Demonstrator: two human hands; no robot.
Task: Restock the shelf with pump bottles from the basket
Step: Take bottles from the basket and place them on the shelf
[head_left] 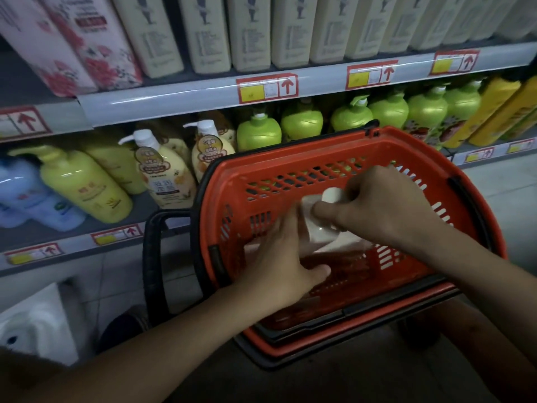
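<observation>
Shelf (180, 96) behind, basket (290, 158), blurred bottle (319, 228) under 2 hands

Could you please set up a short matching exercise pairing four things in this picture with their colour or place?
Things:
1. basket
2. pump bottle under the hands
3. round bottles behind the basket
4. tall cartons

Descriptions:
A. green
B. on the upper shelf
C. red-orange with black handles
D. inside the basket, white pump top

Pairs: 1-C, 2-D, 3-A, 4-B
</observation>
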